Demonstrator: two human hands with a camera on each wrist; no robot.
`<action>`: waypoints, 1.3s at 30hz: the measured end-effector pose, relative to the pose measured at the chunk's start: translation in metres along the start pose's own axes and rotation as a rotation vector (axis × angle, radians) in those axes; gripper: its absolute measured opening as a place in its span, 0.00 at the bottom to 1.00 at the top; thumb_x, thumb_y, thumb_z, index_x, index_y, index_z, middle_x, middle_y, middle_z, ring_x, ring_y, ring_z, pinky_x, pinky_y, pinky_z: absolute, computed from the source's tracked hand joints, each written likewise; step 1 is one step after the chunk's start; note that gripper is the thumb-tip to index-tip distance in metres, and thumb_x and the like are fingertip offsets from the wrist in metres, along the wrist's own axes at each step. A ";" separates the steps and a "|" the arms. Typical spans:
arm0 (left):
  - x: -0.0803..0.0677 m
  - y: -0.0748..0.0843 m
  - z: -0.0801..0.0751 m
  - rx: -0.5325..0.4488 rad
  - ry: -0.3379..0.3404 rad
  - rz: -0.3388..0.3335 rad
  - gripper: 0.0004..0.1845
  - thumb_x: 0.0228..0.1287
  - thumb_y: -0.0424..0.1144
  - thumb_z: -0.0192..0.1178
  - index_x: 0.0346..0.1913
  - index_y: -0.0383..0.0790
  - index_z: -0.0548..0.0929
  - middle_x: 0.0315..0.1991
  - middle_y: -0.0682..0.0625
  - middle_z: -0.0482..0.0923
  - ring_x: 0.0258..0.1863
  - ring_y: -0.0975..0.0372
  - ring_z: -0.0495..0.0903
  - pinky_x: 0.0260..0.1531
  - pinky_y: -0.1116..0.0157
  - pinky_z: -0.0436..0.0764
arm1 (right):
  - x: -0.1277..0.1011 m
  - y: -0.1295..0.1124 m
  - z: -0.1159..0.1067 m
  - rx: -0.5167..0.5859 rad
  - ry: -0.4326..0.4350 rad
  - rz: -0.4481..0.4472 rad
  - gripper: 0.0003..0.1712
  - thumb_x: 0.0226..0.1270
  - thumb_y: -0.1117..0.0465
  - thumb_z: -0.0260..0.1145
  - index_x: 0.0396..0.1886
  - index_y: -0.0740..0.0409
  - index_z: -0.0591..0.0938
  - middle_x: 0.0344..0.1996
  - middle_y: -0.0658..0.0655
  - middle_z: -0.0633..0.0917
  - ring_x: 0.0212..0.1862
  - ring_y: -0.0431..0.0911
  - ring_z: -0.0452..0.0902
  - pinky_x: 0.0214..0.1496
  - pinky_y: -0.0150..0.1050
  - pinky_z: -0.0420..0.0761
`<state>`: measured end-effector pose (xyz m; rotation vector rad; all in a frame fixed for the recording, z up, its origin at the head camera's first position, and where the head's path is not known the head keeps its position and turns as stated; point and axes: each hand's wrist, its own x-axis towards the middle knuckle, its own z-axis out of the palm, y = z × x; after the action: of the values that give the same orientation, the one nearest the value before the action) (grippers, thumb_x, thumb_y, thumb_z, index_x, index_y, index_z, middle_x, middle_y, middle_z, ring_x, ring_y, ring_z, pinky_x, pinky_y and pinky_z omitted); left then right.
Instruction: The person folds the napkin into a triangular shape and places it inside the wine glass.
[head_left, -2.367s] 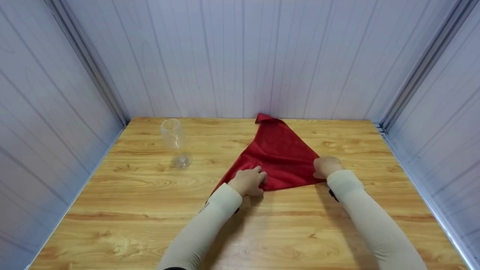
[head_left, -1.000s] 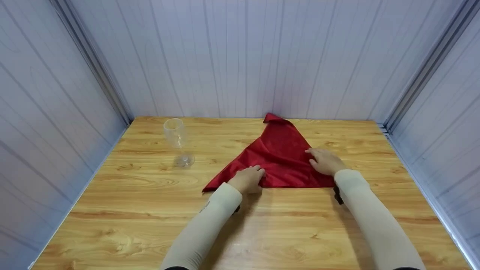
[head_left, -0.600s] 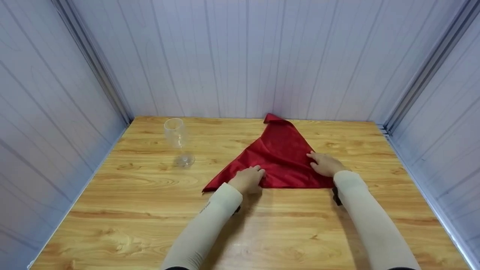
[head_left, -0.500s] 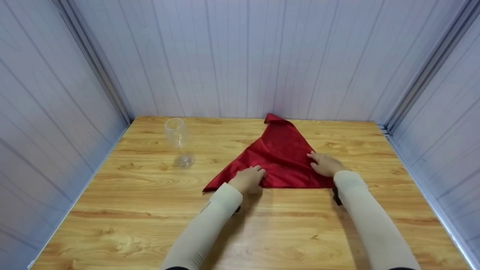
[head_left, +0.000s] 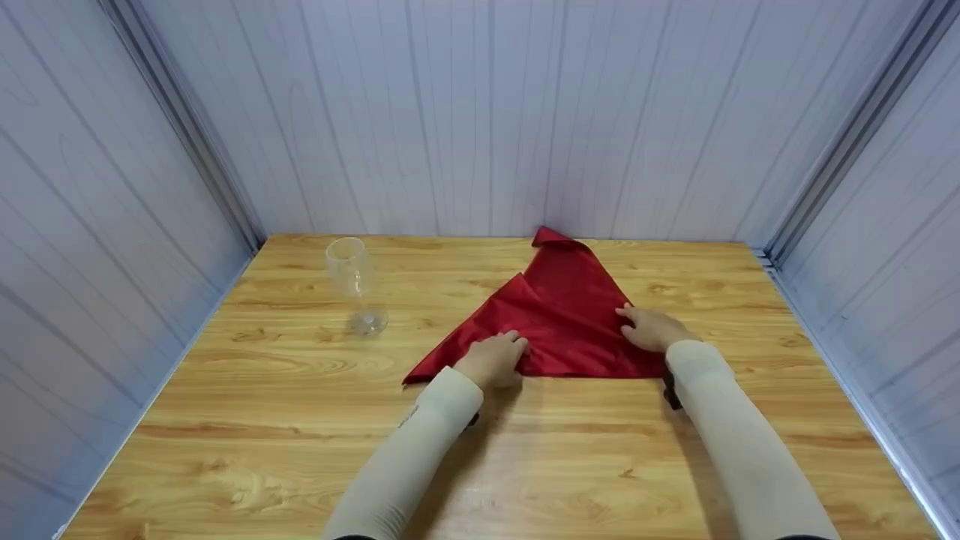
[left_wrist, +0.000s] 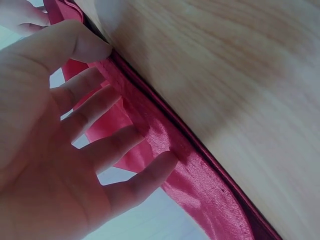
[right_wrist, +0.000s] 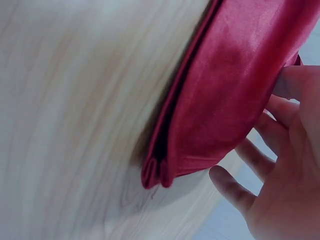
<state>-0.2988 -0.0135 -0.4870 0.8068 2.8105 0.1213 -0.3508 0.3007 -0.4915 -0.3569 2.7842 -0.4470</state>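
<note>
A red satin napkin (head_left: pixel 562 307), folded to a triangle, lies on the wooden table (head_left: pixel 285 420) with its tip against the back wall. My left hand (head_left: pixel 495 358) rests on the napkin's near edge, left of centre. In the left wrist view its spread fingers (left_wrist: pixel 125 145) lie nearly straight on the napkin's (left_wrist: pixel 200 190) hem. My right hand (head_left: pixel 651 328) lies flat on the napkin's right side. The right wrist view shows loose fingers (right_wrist: pixel 250 145) beside the layered napkin corner (right_wrist: pixel 230 90). Neither hand grips the napkin.
An empty clear wine glass (head_left: pixel 349 281) stands upright at the back left of the table, well apart from the napkin. Pale panelled walls (head_left: pixel 480 112) close in the table at the back and on both sides.
My right hand let go of the right corner and moved onto the napkin's right side, lying flat. A fold edge now shows on the napkin's left slope. The left hand stayed put.
</note>
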 end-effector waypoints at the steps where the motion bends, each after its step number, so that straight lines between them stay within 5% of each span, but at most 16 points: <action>1: 0.000 0.000 0.000 0.002 -0.001 0.001 0.21 0.63 0.40 0.66 0.58 0.44 0.77 0.54 0.50 0.73 0.54 0.53 0.78 0.46 0.50 0.81 | -0.001 -0.001 -0.001 -0.007 -0.004 0.019 0.31 0.77 0.58 0.47 0.77 0.61 0.63 0.74 0.71 0.59 0.74 0.67 0.53 0.71 0.63 0.57; 11: -0.001 0.000 0.001 -0.017 -0.011 -0.001 0.22 0.63 0.40 0.66 0.60 0.44 0.77 0.55 0.50 0.73 0.57 0.52 0.77 0.47 0.52 0.81 | -0.005 -0.005 -0.004 -0.155 -0.002 0.149 0.32 0.76 0.56 0.50 0.73 0.68 0.66 0.68 0.73 0.68 0.69 0.68 0.63 0.67 0.64 0.63; 16: -0.001 -0.001 0.000 -0.019 0.003 0.005 0.22 0.63 0.40 0.66 0.59 0.44 0.78 0.54 0.51 0.73 0.55 0.52 0.77 0.47 0.51 0.81 | -0.007 -0.009 -0.008 -0.208 0.017 0.185 0.25 0.75 0.55 0.53 0.60 0.69 0.77 0.57 0.74 0.78 0.57 0.66 0.75 0.55 0.62 0.75; 23: 0.000 -0.003 -0.003 -0.004 0.006 0.011 0.21 0.63 0.42 0.68 0.58 0.46 0.78 0.53 0.51 0.74 0.53 0.54 0.79 0.52 0.47 0.77 | -0.009 -0.012 -0.013 -0.234 0.028 0.151 0.16 0.73 0.57 0.55 0.36 0.65 0.83 0.45 0.71 0.83 0.41 0.57 0.79 0.43 0.56 0.78; 29: 0.003 -0.005 -0.006 0.089 0.001 0.003 0.22 0.62 0.44 0.69 0.58 0.48 0.78 0.56 0.52 0.75 0.60 0.54 0.75 0.64 0.44 0.67 | -0.011 -0.013 -0.016 -0.237 0.037 0.103 0.15 0.70 0.60 0.57 0.32 0.66 0.83 0.41 0.71 0.84 0.40 0.59 0.80 0.45 0.56 0.79; 39: 0.006 -0.006 -0.006 0.186 0.007 -0.034 0.22 0.63 0.45 0.67 0.59 0.48 0.78 0.59 0.52 0.76 0.62 0.53 0.74 0.63 0.48 0.67 | -0.015 -0.015 -0.017 -0.284 0.031 0.075 0.14 0.69 0.62 0.58 0.28 0.66 0.83 0.39 0.70 0.83 0.35 0.54 0.77 0.41 0.52 0.79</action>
<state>-0.3080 -0.0158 -0.4826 0.7973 2.8714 -0.1449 -0.3395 0.2954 -0.4672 -0.3074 2.8829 -0.0381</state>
